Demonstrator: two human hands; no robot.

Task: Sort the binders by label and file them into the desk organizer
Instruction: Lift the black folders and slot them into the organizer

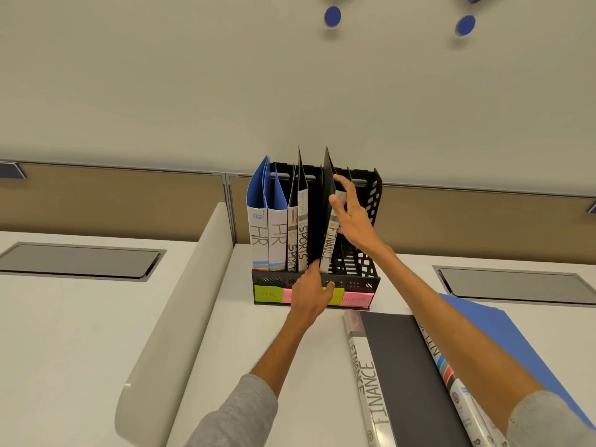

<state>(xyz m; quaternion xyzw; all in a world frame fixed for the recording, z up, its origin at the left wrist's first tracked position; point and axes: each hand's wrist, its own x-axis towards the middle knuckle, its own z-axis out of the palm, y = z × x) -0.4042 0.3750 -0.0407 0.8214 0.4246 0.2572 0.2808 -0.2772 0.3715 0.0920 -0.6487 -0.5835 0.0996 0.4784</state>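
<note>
FINANCE binder (pixel 330 243), tilted, partly seated in the third slot of the desk organizer (pixel 361 282): my right hand (pixel 351 217) grips its upper spine, my left hand (pixel 309 291) sits at its foot, grip there unclear; I judge it best squared upright, then eased straight down beside the SPORTS binder (pixel 302 243).

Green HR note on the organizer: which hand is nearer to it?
Left. The left hand is low beside the green HR note; the right hand grips the standing FINANCE binder higher up.

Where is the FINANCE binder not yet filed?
The binder lies flat on the desk, lower right in the head view, in front of the organizer, left of the blue folder.
</note>
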